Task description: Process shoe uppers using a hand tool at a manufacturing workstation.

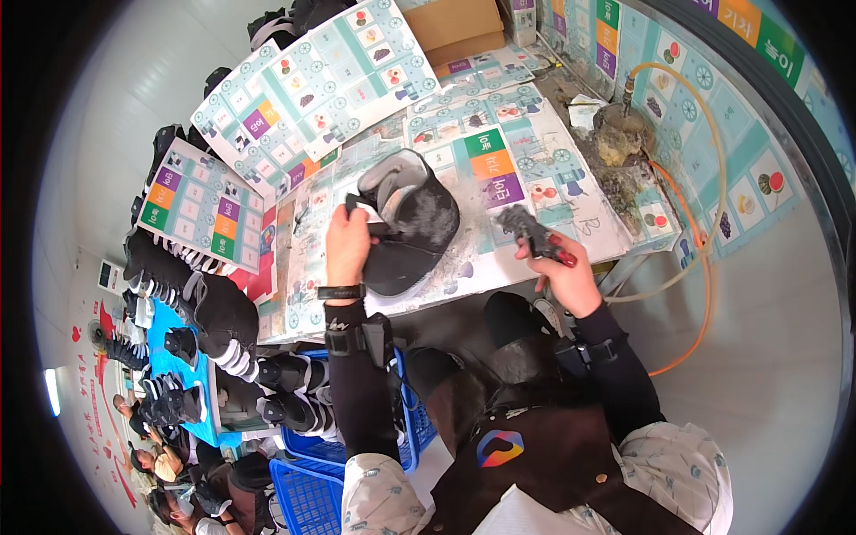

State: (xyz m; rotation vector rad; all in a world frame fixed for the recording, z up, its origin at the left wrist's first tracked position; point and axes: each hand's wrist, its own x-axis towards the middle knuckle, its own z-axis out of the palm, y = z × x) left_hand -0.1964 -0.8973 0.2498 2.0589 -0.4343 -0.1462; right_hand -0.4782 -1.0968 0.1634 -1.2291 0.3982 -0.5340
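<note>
A black boot with a pale grey lining stands on the paper-covered worktable, its side dusted with grey. My left hand is closed at the boot's left edge, gripping a black flap with a small white patch. Where that flap joins the boot is hidden by my fingers. To the right of the boot, my right hand is wrapped round a dark, grime-coated hand tool with red parts, which looks like a spray gun. The tool is held apart from the boot, over the table's front edge.
Printed boards stand along the table's far left side. A crusted pot sits at the back right, with an orange hose looping down. Blue baskets and many dark shoes crowd the left. Other people sit at far lower left.
</note>
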